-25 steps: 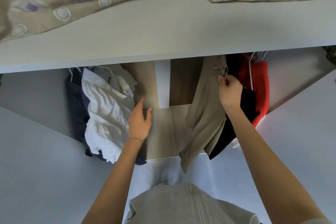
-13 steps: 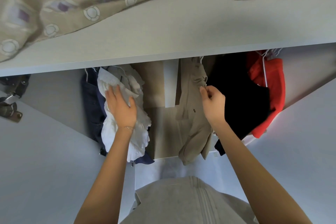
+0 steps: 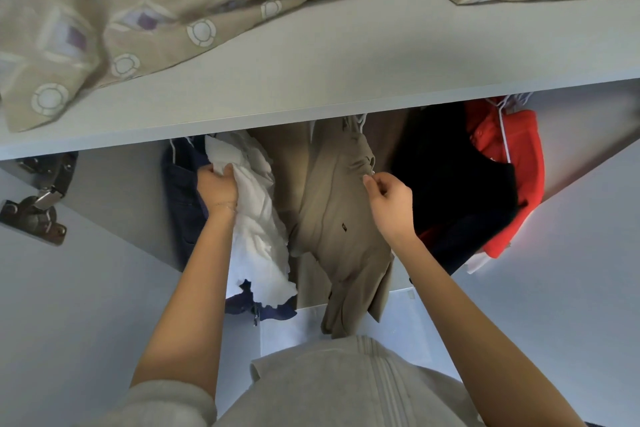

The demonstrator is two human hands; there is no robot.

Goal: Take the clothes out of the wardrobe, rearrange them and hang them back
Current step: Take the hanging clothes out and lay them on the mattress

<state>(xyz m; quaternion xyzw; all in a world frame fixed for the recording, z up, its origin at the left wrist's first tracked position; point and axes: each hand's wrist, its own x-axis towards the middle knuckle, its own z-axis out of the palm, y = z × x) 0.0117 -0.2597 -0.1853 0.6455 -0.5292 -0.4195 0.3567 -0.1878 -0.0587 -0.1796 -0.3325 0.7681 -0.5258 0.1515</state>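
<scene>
Grey-white laminate forms the wardrobe shelf (image 3: 346,55), with patterned bedding (image 3: 138,10) lying on it. Under it the beige garment (image 3: 332,218) hangs lengthwise top to bottom, hem toward you, between the white garment (image 3: 258,218) and the black one (image 3: 450,184). Your left hand (image 3: 216,185) grips the white garment; your right hand (image 3: 389,199) pinches the beige garment near its top.

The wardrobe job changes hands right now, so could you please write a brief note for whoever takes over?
Left hand grips the white garment near its top. Right hand pinches the beige garment at its upper fold.
All clothes hang under the shelf: navy garment far left, then white, beige, black garment, and red garment far right.
Done: nothing visibly taken out.
Left: probably take them out, rearrange, rehang.
Patterned bedding lies on that shelf.
</scene>
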